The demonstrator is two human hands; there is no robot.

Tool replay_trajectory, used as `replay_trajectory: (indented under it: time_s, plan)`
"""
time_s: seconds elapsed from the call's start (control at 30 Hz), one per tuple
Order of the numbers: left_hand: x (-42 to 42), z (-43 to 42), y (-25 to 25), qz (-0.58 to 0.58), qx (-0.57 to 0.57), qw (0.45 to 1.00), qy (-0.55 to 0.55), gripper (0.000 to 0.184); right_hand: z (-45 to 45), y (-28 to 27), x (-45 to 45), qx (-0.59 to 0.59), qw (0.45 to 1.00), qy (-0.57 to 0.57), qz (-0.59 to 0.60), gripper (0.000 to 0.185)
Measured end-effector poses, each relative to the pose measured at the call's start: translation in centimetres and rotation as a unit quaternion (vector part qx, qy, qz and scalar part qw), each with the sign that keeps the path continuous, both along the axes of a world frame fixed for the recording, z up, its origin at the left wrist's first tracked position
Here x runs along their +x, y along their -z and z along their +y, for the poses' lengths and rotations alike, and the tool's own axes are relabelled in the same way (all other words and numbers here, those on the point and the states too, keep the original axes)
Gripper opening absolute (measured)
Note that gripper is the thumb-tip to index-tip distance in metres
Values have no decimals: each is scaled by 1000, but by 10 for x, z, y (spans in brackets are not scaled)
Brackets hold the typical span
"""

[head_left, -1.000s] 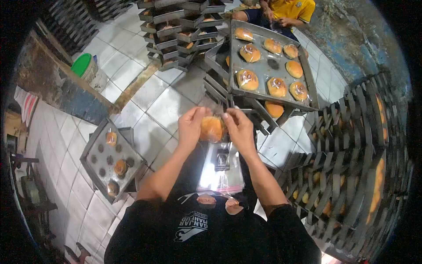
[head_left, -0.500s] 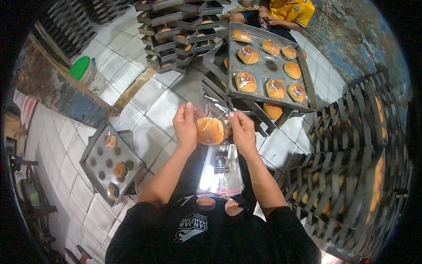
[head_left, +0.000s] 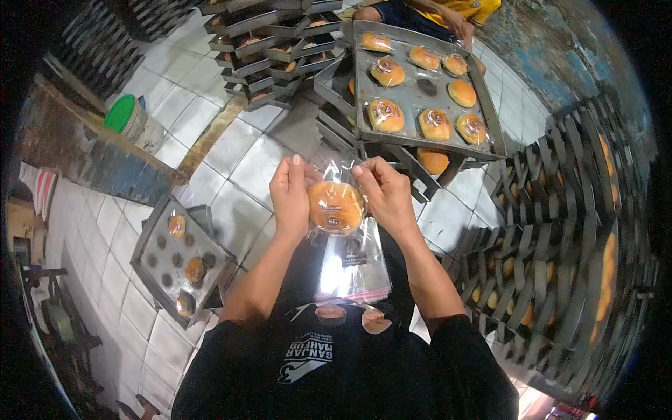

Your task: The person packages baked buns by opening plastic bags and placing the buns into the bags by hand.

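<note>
A golden bread bun [head_left: 336,206] sits inside a clear printed plastic bag [head_left: 330,168], held up in front of my body. My left hand [head_left: 289,194] pinches the bag's upper left side, and my right hand [head_left: 386,192] pinches its upper right side. Printed lettering on the bag shows across the bun. Below, on my lap, lies a stack of clear plastic bags [head_left: 353,273], partly covered by the bagged bun.
Ahead to the right, a metal tray [head_left: 392,147] carries several buns, most of them bagged. Another tray [head_left: 150,255] at left holds three bagged buns. Tray stacks [head_left: 532,280] rise at right and ahead. A green-lidded bucket [head_left: 120,112] stands at left. A person in yellow [head_left: 479,10] sits beyond.
The bagged bun has turned so its lettering faces me more plainly. My hands have shifted slightly, still pinching the bag. The other person's hands have moved.
</note>
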State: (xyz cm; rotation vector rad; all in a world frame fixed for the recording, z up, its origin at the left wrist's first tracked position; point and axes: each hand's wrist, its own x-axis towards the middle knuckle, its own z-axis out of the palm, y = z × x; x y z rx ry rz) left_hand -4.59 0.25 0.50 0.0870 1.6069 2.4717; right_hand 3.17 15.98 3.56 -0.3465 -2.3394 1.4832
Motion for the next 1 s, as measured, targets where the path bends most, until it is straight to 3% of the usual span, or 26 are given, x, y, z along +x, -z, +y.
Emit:
replay_trajectory:
  time_s: [0.1,0.2,0.3,0.37,0.5,0.57,0.63,0.77,0.83,0.87,1.0]
  plan:
    - [2,-2,-2,8,-64,998,3,32,8,8,-1,134,991,3,23,27]
    - [-1,-4,12,36,-14,999,-25,32,10,11,0,-62,996,52,-30,31]
    - [2,-2,6,25,-18,999,-33,32,4,7,3,-94,991,78,-54,35]
    - [-3,-5,16,54,-17,998,-13,33,6,7,4,-100,994,28,-36,35]
    - [-8,-10,10,89,-58,994,32,33,15,-7,4,63,996,-56,39,35]
    - [-7,-12,7,100,-70,991,49,33,17,-8,-3,153,976,-50,150,34]
    - [-7,-12,10,114,-79,990,34,33,17,-9,-2,122,982,-3,141,29]
    - [-6,-13,14,121,-70,990,-3,33,25,-17,9,-99,994,52,-21,20]
    - [-3,-14,9,113,-73,991,11,33,12,-18,6,-16,997,38,70,20]
    - [-2,-13,8,112,-82,990,18,32,15,-7,3,-44,996,16,77,20]
    - [-2,-12,7,146,-109,982,47,31,23,-16,6,32,995,-87,34,21]
